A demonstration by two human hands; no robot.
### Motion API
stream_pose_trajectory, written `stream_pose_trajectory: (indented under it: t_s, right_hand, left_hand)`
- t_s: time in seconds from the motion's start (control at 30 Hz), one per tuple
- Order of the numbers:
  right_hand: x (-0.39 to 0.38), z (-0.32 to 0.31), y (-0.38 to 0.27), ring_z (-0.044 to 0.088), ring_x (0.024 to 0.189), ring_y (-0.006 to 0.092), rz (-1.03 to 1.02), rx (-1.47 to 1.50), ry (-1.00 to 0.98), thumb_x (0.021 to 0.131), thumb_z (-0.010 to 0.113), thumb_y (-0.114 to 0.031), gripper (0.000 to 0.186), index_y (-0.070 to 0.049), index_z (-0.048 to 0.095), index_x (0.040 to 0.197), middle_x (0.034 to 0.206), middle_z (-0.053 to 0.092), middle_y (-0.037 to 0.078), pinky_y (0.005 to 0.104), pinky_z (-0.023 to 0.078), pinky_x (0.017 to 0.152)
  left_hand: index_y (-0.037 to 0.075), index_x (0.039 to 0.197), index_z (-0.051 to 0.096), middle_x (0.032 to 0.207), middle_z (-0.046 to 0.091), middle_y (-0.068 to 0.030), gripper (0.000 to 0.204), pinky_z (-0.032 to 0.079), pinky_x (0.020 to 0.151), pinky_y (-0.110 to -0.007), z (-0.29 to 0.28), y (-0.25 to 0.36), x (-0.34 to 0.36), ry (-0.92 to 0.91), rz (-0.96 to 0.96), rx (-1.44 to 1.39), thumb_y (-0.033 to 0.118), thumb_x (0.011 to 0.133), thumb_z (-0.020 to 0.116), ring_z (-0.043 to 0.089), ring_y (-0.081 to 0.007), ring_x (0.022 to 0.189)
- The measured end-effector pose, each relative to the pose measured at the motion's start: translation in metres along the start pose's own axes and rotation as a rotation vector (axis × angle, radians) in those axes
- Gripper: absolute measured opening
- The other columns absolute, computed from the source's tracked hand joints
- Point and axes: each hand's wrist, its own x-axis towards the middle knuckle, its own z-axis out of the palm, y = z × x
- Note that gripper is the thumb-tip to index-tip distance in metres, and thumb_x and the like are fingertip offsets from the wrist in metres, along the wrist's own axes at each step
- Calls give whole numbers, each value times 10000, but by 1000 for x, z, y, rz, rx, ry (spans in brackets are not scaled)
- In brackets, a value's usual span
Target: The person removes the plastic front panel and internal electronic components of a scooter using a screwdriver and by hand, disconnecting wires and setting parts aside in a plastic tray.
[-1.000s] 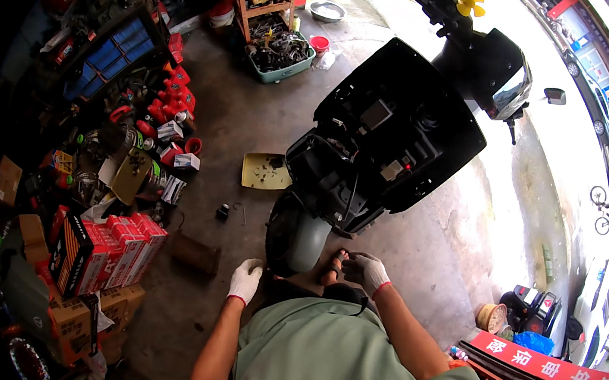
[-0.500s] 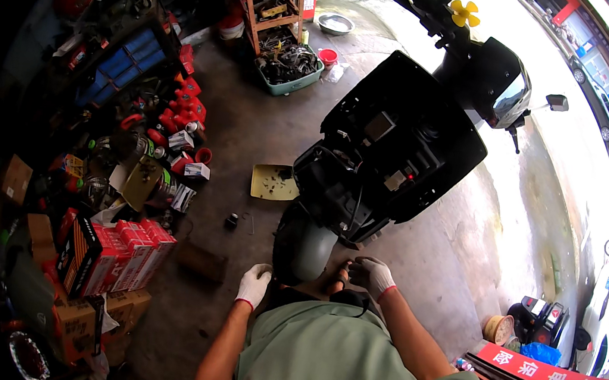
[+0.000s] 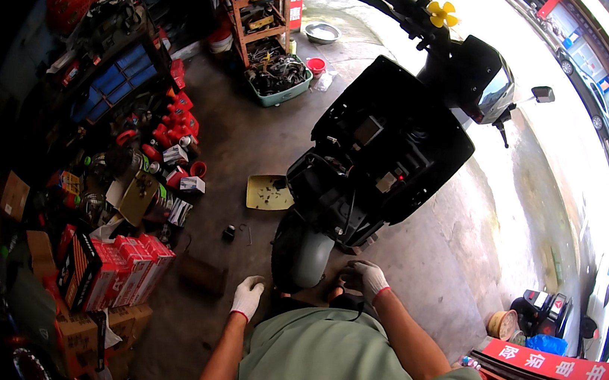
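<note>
A scooter with its body panels off stands ahead of me, its dark bodywork exposed with a small red light lit. Its wheel, with a grey rounded hub, is right in front of my body. My left hand, in a white glove with a red cuff, is beside the wheel's left side, fingers loosely bent and apart, nothing seen in it. On the other side my right hand, in a stained glove, reaches toward the wheel with fingers extended and holds nothing visible. Whether its fingertips touch anything is unclear.
A yellow tray with small parts lies left of the scooter, near a small black part. Red boxes and bottles crowd the left. Behind stand a tool rack and a green bin. A wooden block lies nearby.
The view has shifted a little, so the scooter sits slightly lower and farther left. My left hand has come slightly down and away from the wheel. My right hand stays near the wheel's right.
</note>
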Motion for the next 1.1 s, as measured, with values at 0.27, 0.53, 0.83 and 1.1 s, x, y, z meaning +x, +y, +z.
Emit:
stream_pose_trajectory:
  t_s: [0.27,0.53,0.83,1.1]
  right_hand:
    - [-19,-38,15,681,910,308,-31,86,122,976,540,-170,283,-4,593,1199,1042,688,168,439,565,777]
    - [-7,-191,130,567,501,242,172,87,428,946,542,-129,78,-87,607,947,667,579,78,384,439,451]
    - [-63,-183,152,576,596,267,67,-360,749,838,556,-274,266,-34,670,849,705,580,102,437,513,500]
    - [-70,-178,101,522,456,193,-141,-390,755,897,542,-235,278,-25,722,873,636,580,84,356,478,433]
  left_hand:
    - [-19,1183,652,1152,699,-163,311,484,965,-337,0,4,30,-62,67,23,144,924,591,652,-239,1094]
    - [-7,1188,652,1160,697,-164,319,490,965,-340,-1,16,32,-143,86,100,167,926,599,655,-246,1105]
    - [-5,1198,649,1169,696,-163,319,489,972,-338,1,-5,37,-204,41,122,160,930,596,652,-246,1120]
    - [-19,1188,636,1146,690,-154,286,502,958,-333,56,71,58,-209,254,76,106,935,591,659,-224,1086]
